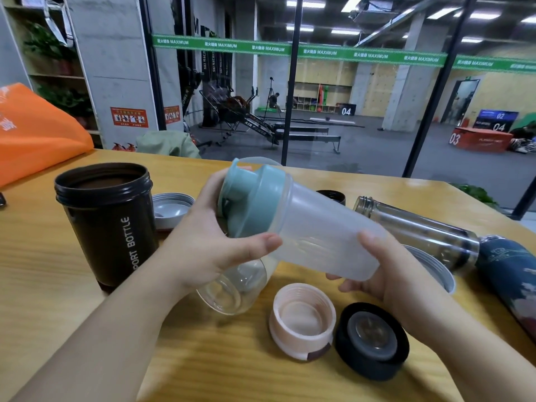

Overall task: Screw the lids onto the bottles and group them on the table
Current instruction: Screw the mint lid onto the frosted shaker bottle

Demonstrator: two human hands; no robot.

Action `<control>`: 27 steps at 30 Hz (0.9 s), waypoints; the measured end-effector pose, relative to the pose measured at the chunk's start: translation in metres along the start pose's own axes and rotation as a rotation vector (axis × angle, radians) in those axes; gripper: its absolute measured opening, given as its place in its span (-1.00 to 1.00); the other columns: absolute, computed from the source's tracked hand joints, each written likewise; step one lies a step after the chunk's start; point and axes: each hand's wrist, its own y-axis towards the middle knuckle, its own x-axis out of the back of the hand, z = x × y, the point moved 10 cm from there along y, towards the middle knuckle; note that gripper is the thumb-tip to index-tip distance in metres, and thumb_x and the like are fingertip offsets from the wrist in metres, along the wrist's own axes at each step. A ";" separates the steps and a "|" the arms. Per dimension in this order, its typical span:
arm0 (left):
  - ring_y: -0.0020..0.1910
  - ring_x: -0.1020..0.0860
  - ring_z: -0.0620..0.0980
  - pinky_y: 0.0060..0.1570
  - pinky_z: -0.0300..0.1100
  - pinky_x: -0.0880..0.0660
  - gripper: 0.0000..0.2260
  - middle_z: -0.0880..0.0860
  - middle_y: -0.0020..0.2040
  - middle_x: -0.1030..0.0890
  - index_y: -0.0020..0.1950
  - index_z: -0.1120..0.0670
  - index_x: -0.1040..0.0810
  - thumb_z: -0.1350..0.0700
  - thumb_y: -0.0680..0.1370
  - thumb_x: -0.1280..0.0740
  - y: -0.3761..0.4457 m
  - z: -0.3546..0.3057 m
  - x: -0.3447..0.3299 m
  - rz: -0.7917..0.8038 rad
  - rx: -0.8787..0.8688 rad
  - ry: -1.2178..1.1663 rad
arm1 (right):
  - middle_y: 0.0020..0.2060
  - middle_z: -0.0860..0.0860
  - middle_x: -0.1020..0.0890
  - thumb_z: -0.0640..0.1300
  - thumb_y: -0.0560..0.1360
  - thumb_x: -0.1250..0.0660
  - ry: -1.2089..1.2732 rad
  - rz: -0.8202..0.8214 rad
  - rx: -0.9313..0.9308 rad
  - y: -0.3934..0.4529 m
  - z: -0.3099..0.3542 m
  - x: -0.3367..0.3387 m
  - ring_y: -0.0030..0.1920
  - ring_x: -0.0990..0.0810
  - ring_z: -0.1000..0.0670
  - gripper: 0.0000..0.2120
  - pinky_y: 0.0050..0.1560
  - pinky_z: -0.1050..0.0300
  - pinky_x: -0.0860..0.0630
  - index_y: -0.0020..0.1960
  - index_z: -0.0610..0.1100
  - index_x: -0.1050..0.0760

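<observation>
I hold a frosted white shaker bottle (322,233) tilted above the table, its teal lid (252,198) pointing up and to the left. My left hand (214,236) grips the teal lid. My right hand (374,274) grips the bottle's base. Under the shaker a clear bottle (232,285) lies on its side. A black sport bottle (107,221) stands open at the left. A glass bottle (420,230) lies open at the right. A pink lid (301,320) and a black lid (372,340) sit upside down near me.
A grey lid (171,208) lies behind the black bottle and a small black cap (332,195) behind the shaker. A dark blue patterned bottle (510,280) lies at the right edge, next to a metal-rimmed cup (435,271). An orange bag (32,132) fills the far left corner.
</observation>
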 end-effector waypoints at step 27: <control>-0.03 -0.62 -0.20 -0.17 -0.35 -0.53 -0.38 -0.21 -0.06 -0.65 0.11 -0.17 -0.42 -0.15 0.09 -0.50 0.001 -0.006 0.017 -0.139 -0.030 -0.110 | 0.22 0.08 -0.53 0.04 0.20 -0.47 -0.123 -0.002 0.247 -0.011 0.028 -0.003 -0.01 -0.67 -0.07 -0.13 -0.16 0.11 -0.60 0.43 0.18 -0.16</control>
